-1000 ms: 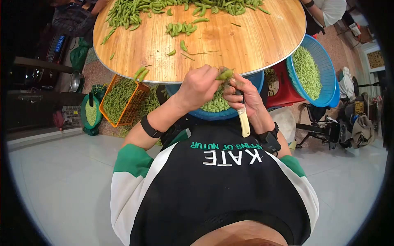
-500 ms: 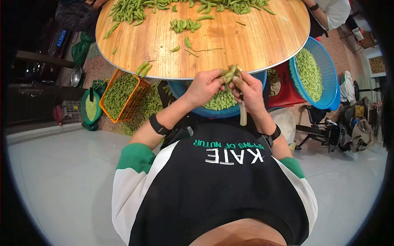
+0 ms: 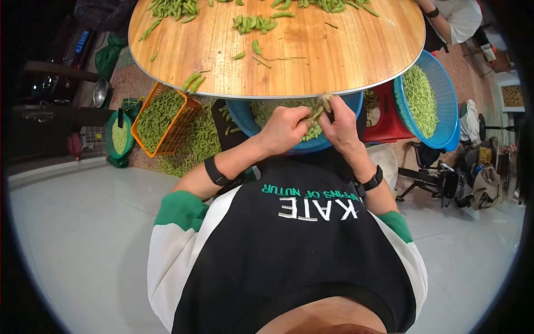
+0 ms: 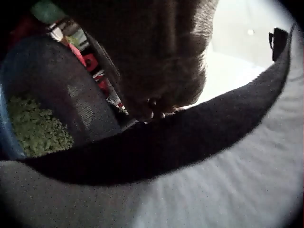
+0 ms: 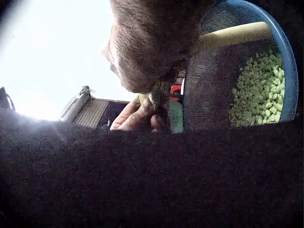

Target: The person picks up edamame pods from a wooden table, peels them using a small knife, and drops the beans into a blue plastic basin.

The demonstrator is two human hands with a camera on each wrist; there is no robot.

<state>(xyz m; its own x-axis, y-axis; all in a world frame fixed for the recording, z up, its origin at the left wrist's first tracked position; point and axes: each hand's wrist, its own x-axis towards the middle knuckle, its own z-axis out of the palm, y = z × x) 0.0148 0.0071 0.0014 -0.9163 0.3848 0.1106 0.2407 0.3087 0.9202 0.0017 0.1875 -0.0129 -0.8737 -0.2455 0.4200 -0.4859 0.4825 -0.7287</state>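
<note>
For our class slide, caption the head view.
Left hand and right hand pinch green pods over a blue basket of shelled beans beside a wooden table.

It looks like a home's entrance area or garage. A car (image 3: 53, 83), round wooden table (image 3: 194, 61) and pale tiles (image 3: 92, 239) show it.

**Open wood right, clutter left and below**

The tabletop (image 3: 356, 61) offers a wide passage across its right side, up to the far pods (image 3: 328, 5). A pod cluster (image 3: 254, 23) and a thin stalk (image 3: 286, 58) interrupt the middle; two pods (image 3: 196, 84) lie at the near rim, left. Below, the blue basin (image 3: 239, 114) blocks the space before the torso, flanked by an orange crate (image 3: 181, 125) on the left and a red stool (image 3: 389, 125) on the right.
</note>
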